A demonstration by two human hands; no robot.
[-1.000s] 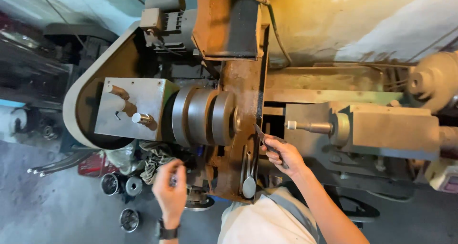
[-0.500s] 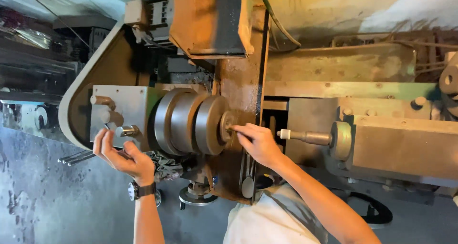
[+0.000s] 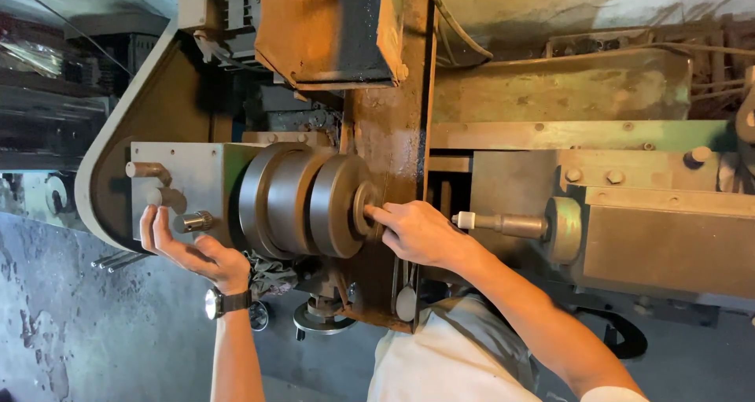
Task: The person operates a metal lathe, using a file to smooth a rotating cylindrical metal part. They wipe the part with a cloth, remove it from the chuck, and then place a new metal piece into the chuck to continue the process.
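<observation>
While only the head view shows this moment, it gives both hands clearly: the right hand (image 3: pixel 417 233), at the centre of the frame, has its fingertips (image 3: pixel 376 213) pinched narrowly on a small round piece (image 3: pixel 363 207) seated at the face of the chuck (image 3: pixel 311 205), a stack of thick dull-grey steel discs just left of centre. The left hand (image 3: pixel 193 248), lower left with a wristwatch (image 3: pixel 214 302) on its wrist, is open and cupped, its fingers touching or nearly touching the short metal levers (image 3: pixel 193 221) on the grey headstock (image 3: pixel 185 186); whether it closes on one cannot be told. To the right, apart from the hand, the tailstock spindle (image 3: pixel 503 226) points toward the chuck, and a rusty brown housing (image 3: pixel 330 28) hangs at the upper middle. By its look the small piece is rigid metal, light enough for fingertips, probably greasy and so apt to slip; its rim looks the sensible place to take hold, as the fingers do now. The chuck itself looks heavy, stiff and unyielding, likely to be turned only by its outer edge
</observation>
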